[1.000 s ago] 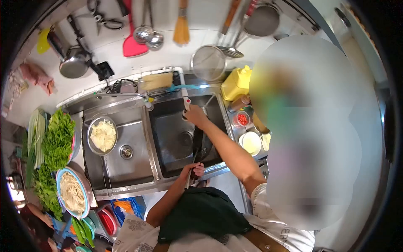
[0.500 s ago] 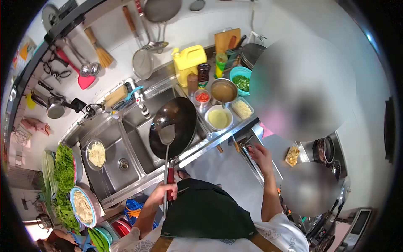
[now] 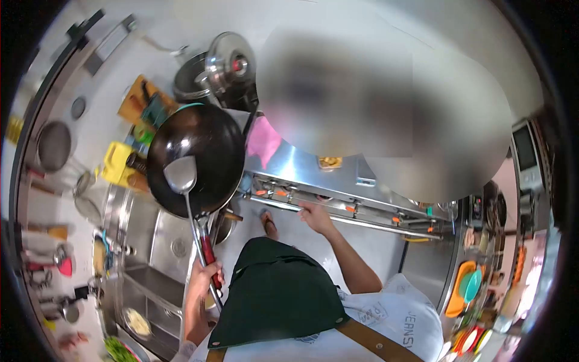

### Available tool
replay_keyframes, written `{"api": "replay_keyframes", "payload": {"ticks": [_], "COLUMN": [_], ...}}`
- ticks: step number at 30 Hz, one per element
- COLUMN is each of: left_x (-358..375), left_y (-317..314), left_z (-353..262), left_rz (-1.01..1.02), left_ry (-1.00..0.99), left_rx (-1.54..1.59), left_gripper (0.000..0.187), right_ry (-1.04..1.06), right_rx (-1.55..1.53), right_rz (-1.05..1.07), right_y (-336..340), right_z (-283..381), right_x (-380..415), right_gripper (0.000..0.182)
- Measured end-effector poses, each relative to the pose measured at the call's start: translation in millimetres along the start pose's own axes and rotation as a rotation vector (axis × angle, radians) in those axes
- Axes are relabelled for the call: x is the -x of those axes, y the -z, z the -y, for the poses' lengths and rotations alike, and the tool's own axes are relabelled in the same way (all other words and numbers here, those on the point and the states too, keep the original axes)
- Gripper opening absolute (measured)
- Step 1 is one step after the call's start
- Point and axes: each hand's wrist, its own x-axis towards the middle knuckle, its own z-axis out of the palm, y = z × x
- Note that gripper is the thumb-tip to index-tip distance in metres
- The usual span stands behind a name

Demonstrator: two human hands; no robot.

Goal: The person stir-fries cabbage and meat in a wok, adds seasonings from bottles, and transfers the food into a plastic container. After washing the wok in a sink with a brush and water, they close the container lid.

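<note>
My left hand (image 3: 205, 280) is closed round the red handle of a dark wok (image 3: 212, 142), together with the long metal handle of a wok spatula (image 3: 181, 175). The wok is held up, and its inside faces the camera. The spatula's blade lies against the inner surface. In this view the wok overlaps the end of the sink and part of the counter. My right hand (image 3: 315, 217) hangs loosely with nothing seen in it, its fingers slightly bent, close to the metal rail (image 3: 362, 224) along the stove front.
A steel sink (image 3: 160, 232) is at left, with a bowl of pale strips (image 3: 139, 321) in it. A yellow jug (image 3: 114, 163) stands beyond the wok. The steel stove top (image 3: 301, 163) bears a small tray of yellowish pieces (image 3: 330, 162). A pink cloth (image 3: 263, 142) hangs nearby.
The view has turned right, from sink to stove. My left hand has carried the wok and spatula along, away from over the sink basin. My right hand now appears by the stove rail.
</note>
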Motion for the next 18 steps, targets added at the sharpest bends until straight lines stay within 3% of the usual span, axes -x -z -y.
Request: {"api": "replay_keyframes", "payload": {"ticks": [4,8,12,15,18], "left_x": [-110,-248,-379,-434,-460], "left_y": [-66,-146,-236,-289,-318], "left_z": [-67,-117,-147,-158,-164], "left_rz": [0.241,0.459,0.505,0.528,0.497], "left_ry": [-0.006,0.03,0.053,0.035,0.057], "left_rx": [-0.097,-0.119,-0.248,-0.314,-0.315], "left_gripper": [0.024,0.011,0.016,0.016,0.018], "right_ry": [-0.081,-0.192,-0.522,-0.558,-0.745], "right_rx": [-0.045,0.15,0.216,0.254,0.023], "right_rz": [-0.04,-0.18,-0.234,-0.423,-0.324], "right_y": [25,49,67,57,49], "right_z": [15,-5,-25,-31,-20], "right_x": [23,59,90,103,94], "right_gripper": [0.036,0.036,0.037,0.037,0.038]}}
